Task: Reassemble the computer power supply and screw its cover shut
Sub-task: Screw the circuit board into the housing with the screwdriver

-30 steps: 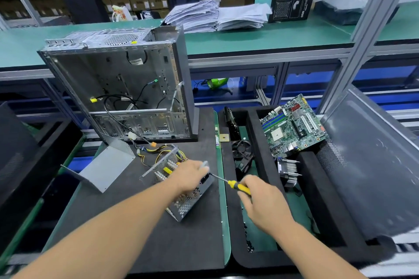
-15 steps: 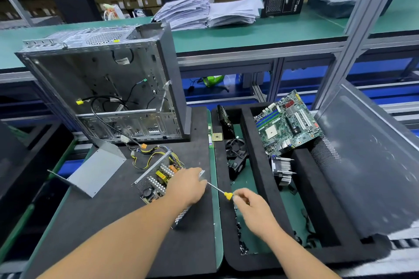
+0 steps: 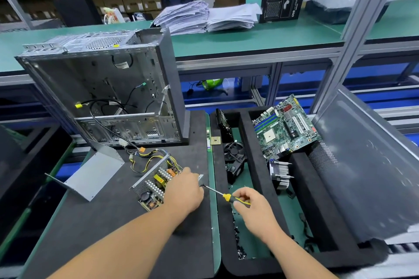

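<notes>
1. Our left hand point(image 3: 184, 192) grips the open power supply point(image 3: 154, 184) on the dark mat point(image 3: 108, 229).
2. Our right hand point(image 3: 254, 207) pinches the screwdriver point(image 3: 223, 195), tip at the supply's right edge.
3. The bent metal cover point(image 3: 90, 173) lies just left.

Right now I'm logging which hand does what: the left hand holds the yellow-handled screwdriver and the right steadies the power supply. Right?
Reversed. The head view shows the right hand holding the yellow-handled screwdriver, while the left hand steadies the power supply.
</notes>
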